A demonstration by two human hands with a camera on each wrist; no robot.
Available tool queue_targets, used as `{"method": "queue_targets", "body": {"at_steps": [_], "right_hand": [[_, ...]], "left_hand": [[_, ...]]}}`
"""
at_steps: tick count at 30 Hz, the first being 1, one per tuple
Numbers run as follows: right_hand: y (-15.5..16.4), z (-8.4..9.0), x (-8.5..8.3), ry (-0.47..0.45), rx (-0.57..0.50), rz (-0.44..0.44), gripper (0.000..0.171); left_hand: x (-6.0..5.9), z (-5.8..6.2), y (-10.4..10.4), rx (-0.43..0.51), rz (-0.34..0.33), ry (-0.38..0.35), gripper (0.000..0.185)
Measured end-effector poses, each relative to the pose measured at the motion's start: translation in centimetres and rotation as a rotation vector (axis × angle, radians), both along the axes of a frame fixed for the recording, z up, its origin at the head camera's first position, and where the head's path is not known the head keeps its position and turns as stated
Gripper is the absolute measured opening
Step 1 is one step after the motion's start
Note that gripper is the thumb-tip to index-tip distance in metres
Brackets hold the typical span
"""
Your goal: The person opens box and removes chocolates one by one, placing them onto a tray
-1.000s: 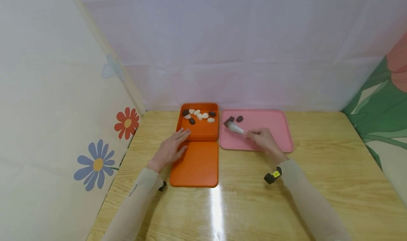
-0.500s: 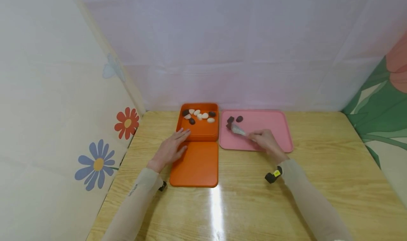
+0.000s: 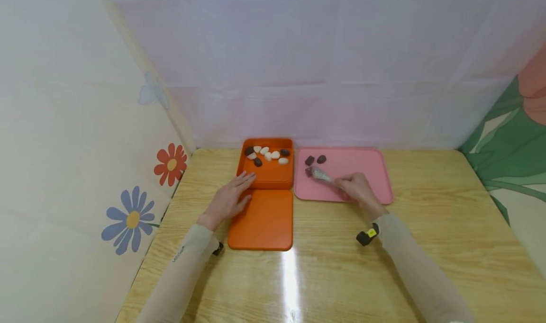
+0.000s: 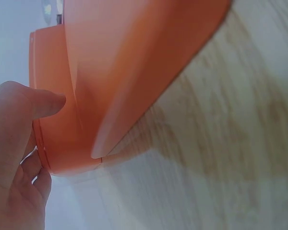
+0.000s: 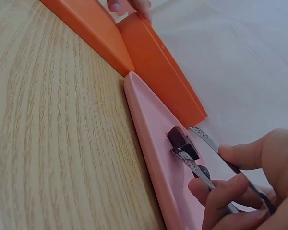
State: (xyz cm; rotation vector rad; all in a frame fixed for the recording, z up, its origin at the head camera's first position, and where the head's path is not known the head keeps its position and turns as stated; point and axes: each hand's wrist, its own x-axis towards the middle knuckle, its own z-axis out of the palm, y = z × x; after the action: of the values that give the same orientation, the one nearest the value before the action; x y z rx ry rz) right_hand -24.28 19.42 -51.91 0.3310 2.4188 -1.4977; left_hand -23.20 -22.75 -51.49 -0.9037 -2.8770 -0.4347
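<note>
My right hand [image 3: 355,186] holds a pair of metal tongs [image 3: 324,176] over the left part of the pink tray [image 3: 350,171]. In the right wrist view the perforated ends of the tongs [image 5: 185,158] stand apart, close about a dark brown block [image 5: 176,137]. On the tray, another dark block [image 3: 309,160] and a dark oval piece [image 3: 322,159] lie just behind the tips. My left hand [image 3: 226,202] rests at the front left corner of the orange box [image 3: 273,175], fingers over its rim. Its thumb [image 4: 50,103] lies against the box's front wall.
Several white oval pieces [image 3: 275,155] and dark pieces [image 3: 258,162] lie at the back of the orange box. Its flat orange lid [image 3: 262,223] lies toward me on the wooden table [image 3: 324,266]. Behind both containers stands a pale cloth wall [image 3: 273,76].
The tongs have shifted slightly right and toward me. The dark block at their tips came along, opening a gap from the other block. My left hand stays in place.
</note>
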Motion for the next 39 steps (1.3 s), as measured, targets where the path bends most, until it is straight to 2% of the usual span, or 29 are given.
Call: {"method": "queue_targets", "body": {"at_steps": [6,14,19,28,33,39], "right_hand": [[0.1,0.4,0.1,0.046,0.076,-0.012,0.046],[0.1,1.4,0.3,0.099,0.096,0.008,0.043],[-0.4,2.0,0.2,0.147,0.105,0.028,0.039],[-1.6,3.2,-0.7,0.32,0.145,0.121,0.036],[-2.4,4.3,-1.6,0.352,0.171,0.149,0.04],[-3.5,6.3,-2.6,0.366,0.212,0.19,0.035]], "left_hand": [[0.1,0.2,0.1,0.001,0.004,-0.014,0.064],[-0.1,0.0,0.1,0.008,-0.021,0.027,0.063],[-0.1,-0.3,0.0,0.011,-0.012,0.019,0.064],[-0.2,-0.3,0.0,0.007,0.007,0.001,0.065],[-0.1,-0.2,0.0,0.003,0.016,-0.006,0.065],[0.0,0.0,0.1,0.011,0.005,-0.01,0.064]]}}
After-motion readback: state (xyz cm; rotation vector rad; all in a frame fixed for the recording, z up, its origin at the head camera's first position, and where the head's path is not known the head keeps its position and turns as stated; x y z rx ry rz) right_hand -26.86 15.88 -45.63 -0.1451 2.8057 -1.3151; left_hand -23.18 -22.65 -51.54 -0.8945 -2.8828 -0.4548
